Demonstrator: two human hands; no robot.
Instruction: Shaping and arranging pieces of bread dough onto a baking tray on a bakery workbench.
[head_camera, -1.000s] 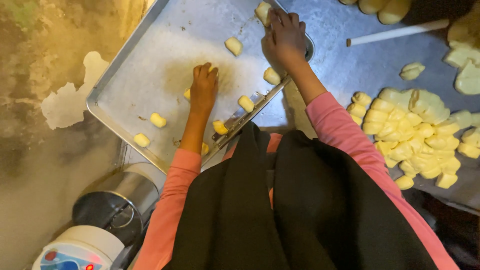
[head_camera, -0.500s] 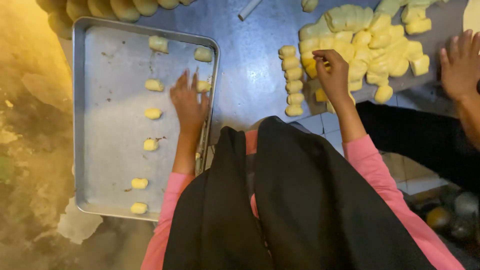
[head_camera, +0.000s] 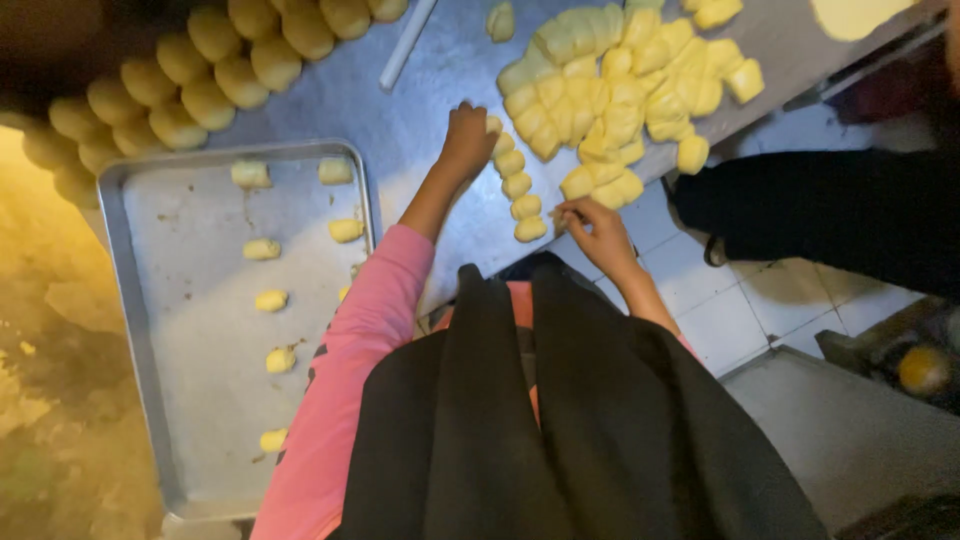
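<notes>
My left hand reaches across the steel table and rests at the top of a short row of yellow dough pieces, its fingers curled over one of them. My right hand is at the table's near edge, fingers pinched on a dough piece at the bottom of the big dough pile. A metal baking tray lies to the left with several small dough pieces spaced out on it. Whether the left hand grips its piece is hidden.
Round dough balls line the table's far left above the tray. A white rod lies on the table. Another person in dark clothing stands at the right on the tiled floor. My black apron fills the lower middle.
My left hand has left the tray and moved right to the row of dough pieces. My right hand has come back from the pile to the table edge. The view has shifted.
</notes>
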